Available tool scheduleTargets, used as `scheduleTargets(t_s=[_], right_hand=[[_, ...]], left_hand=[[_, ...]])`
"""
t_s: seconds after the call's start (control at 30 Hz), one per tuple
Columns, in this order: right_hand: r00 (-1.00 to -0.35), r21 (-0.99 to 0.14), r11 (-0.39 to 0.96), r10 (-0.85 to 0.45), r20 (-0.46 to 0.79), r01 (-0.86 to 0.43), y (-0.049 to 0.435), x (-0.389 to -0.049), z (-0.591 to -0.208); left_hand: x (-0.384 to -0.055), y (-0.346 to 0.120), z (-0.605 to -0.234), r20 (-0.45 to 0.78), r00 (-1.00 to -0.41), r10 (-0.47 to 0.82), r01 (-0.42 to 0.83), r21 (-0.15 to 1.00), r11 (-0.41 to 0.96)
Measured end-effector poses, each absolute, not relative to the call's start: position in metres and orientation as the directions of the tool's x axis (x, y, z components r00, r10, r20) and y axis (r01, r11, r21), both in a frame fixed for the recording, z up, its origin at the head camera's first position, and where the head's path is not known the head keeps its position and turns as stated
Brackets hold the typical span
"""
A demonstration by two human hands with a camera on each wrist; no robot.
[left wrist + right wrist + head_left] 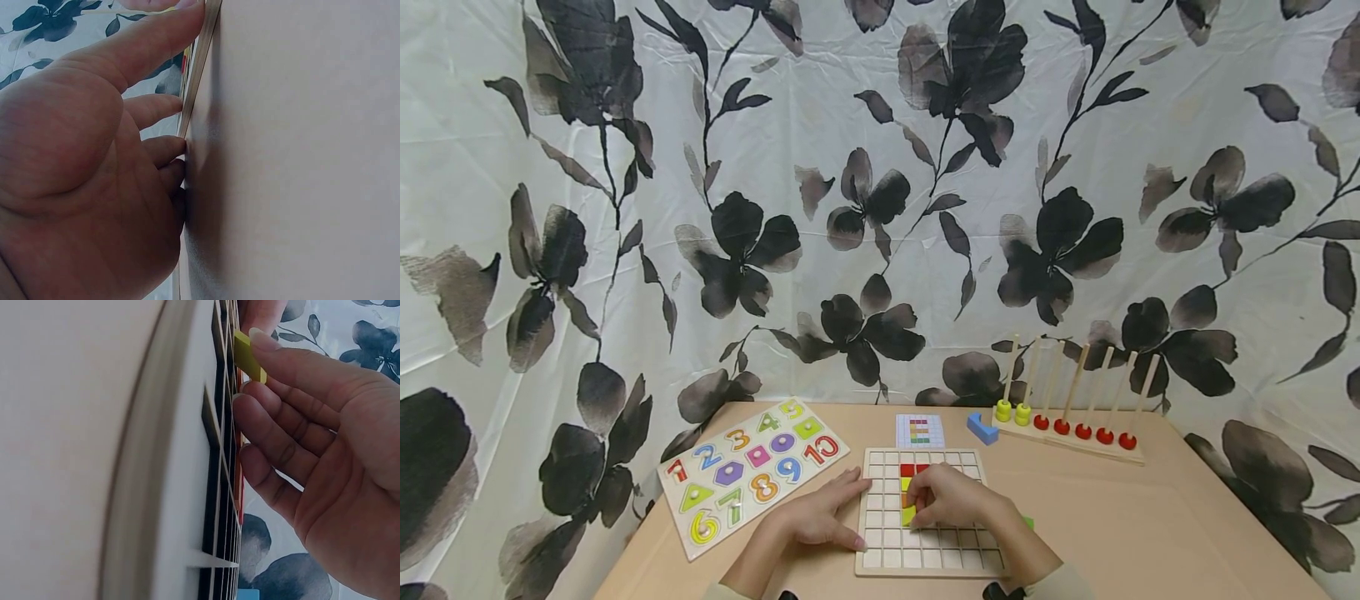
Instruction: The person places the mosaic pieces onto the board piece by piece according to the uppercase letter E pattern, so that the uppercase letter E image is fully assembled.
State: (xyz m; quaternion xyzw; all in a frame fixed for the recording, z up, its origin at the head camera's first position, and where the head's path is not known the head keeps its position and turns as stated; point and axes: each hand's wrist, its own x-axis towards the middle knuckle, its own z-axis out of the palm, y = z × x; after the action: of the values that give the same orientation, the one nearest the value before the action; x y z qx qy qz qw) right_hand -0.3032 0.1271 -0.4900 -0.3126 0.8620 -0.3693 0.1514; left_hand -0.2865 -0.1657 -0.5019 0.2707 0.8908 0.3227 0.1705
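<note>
My yellow block looks smooth and matt, my grid board pale wood, the tabletop smooth, the beads glossy, their pegs bare wood, the backdrop creased, shiny cloth.

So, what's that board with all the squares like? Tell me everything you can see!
The board is pale, looks wooden and is divided into many squares. It lies flat on the table, in front of the small pattern card. Red, yellow and orange blocks sit in some squares; the right hand hides others. The left hand touches its left edge, while the right hand pinches a yellow block against or just above it.
</note>
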Motion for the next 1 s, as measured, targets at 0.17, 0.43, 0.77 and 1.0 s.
scheduleTargets(t_s=[0.17, 0.43, 0.77, 1.0], right_hand=[[-0.758, -0.729, 0.534, -0.652, -0.032, -0.429, 0.1267, -0.3029, -0.4904], [-0.756, -0.712, 0.543, -0.654, -0.027, -0.445, 0.1272, -0.3043, -0.4921], [-0.759, -0.716, 0.539, -0.651, -0.019, -0.444, 0.1267, -0.3039, -0.4932], [-0.773, -0.739, 0.516, -0.634, 0.012, -0.434, 0.1329, -0.3041, -0.4876]], left_hand=[[-0.2863, -0.166, -0.5024, -0.131, -0.796, 0.591, 0.368, 0.669, 0.645], [-0.2853, -0.1661, -0.5015, -0.132, -0.793, 0.595, 0.37, 0.672, 0.642], [-0.2836, -0.1662, -0.5014, -0.13, -0.796, 0.591, 0.363, 0.679, 0.638], [-0.2836, -0.1654, -0.5003, -0.127, -0.796, 0.592, 0.368, 0.675, 0.64]])
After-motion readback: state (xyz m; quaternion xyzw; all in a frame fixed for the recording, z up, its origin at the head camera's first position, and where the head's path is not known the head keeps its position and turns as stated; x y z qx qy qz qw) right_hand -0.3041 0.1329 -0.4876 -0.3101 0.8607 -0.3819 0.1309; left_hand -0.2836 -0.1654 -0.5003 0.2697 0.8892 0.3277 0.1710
